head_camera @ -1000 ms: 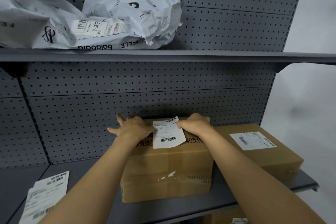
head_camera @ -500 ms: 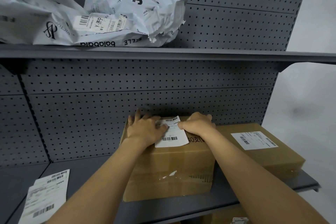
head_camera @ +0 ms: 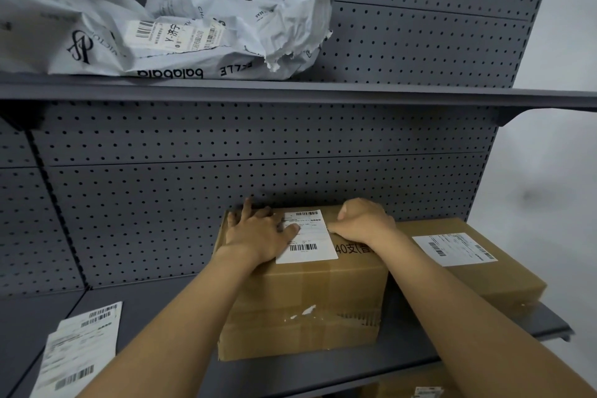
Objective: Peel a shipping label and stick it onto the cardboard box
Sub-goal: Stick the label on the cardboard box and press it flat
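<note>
Grey pegboard shelving rises behind my fingers, with crumpled white mailer bags on the shelf above them. Under my fingers sits the cardboard box, a second labelled box just right of them. My left hand lies flat, fingers spread wide over the shipping label on the box top; my right hand is curled, fingertips pressing the label's right edge. Loose label sheets lie well left of my fingers.
</note>
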`<state>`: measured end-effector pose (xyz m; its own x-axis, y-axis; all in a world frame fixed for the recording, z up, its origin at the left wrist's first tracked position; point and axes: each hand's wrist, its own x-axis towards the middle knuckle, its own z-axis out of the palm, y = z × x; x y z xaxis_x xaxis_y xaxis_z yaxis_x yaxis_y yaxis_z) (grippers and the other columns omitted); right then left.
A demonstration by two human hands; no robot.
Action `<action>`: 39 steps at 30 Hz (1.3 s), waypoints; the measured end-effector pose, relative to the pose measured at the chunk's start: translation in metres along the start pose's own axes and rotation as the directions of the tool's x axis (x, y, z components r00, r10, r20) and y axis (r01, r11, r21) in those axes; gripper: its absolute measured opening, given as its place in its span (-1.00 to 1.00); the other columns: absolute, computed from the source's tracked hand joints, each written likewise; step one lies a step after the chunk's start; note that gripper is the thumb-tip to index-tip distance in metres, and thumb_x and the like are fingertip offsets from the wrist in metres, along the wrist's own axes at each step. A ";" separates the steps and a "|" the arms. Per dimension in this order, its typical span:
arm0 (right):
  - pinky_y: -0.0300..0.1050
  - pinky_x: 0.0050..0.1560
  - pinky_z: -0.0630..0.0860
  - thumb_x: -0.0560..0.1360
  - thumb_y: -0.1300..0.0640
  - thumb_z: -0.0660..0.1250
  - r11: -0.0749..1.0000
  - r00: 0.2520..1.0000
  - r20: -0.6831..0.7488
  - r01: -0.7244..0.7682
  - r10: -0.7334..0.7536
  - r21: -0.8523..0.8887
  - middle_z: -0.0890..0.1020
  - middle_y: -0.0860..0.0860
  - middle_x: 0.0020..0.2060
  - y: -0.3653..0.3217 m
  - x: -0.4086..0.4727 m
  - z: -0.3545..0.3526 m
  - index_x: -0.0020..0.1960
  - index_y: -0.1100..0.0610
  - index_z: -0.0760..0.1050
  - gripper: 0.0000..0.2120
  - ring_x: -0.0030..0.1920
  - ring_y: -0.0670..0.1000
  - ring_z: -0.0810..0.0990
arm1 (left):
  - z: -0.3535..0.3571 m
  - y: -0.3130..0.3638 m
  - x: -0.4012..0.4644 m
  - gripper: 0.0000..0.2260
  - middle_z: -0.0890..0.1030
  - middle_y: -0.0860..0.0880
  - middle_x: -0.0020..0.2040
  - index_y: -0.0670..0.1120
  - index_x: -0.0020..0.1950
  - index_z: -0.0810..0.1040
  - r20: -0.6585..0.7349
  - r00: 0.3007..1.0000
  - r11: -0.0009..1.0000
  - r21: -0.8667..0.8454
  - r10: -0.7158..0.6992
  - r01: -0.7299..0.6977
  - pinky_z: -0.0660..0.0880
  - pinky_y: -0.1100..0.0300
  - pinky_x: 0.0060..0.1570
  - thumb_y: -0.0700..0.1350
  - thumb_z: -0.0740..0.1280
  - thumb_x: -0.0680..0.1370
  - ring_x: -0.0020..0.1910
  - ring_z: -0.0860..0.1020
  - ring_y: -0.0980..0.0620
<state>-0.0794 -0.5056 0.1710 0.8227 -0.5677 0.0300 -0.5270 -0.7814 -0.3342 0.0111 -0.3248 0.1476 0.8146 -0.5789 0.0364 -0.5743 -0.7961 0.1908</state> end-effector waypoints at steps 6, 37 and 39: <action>0.05 0.29 0.50 0.64 0.07 0.18 0.948 0.941 -0.159 0.311 -0.298 0.064 0.57 0.01 0.38 -0.026 -0.005 0.007 0.39 0.03 0.53 -0.65 0.30 0.12 0.57 | -0.005 0.001 0.012 -0.51 0.17 -0.11 0.69 0.01 0.67 0.14 -0.204 0.977 0.998 0.006 0.056 -0.055 -0.09 -0.23 0.63 0.07 0.02 0.73 0.70 -0.09 -0.16; 0.09 0.62 -0.08 0.70 -0.17 -0.21 0.868 0.862 0.121 0.496 -0.492 0.003 0.31 -0.04 0.60 -0.017 -0.047 0.035 0.61 0.00 0.23 -0.42 0.60 -0.02 0.19 | -0.007 -0.005 -0.022 -0.51 0.33 0.01 0.63 0.14 0.66 0.19 0.072 0.964 0.960 -0.138 0.255 -0.243 0.30 -0.13 0.53 0.17 0.06 0.72 0.62 0.27 -0.15; 0.04 0.62 -0.11 0.71 -0.17 -0.21 0.884 0.877 0.128 0.468 -0.464 0.001 0.24 -0.06 0.62 -0.014 -0.049 0.032 0.63 -0.01 0.19 -0.42 0.62 -0.05 0.14 | -0.004 -0.009 -0.026 -0.47 0.19 0.06 0.69 0.14 0.68 0.13 0.132 0.962 0.968 -0.119 0.238 -0.222 0.12 -0.10 0.61 0.24 0.00 0.71 0.67 0.12 -0.12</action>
<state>-0.1054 -0.4588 0.1436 0.9929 -0.1022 0.0608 -0.0811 -0.9559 -0.2823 -0.0040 -0.3017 0.1491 0.6367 -0.7695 -0.0493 -0.7271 -0.6205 0.2937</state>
